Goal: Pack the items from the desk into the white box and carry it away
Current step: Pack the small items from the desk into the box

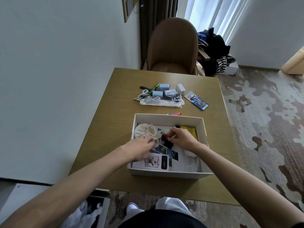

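From your head camera, the white box, open-topped stiff card, sits on the wooden desk near its front edge, with bare desk on both sides of the box. Beyond the box lie a small red-and-white tube touching its far wall, a blue snack packet, and a heap of white cables and chargers. Both your hands are inside the box. Your left hand rests with loosely curled fingers on a soft cream drawstring pouch; your right hand pinches a thin stick on a dark brown item. Glossy printed cards line the box floor. A brown padded chair stands beyond the desk's far edge.
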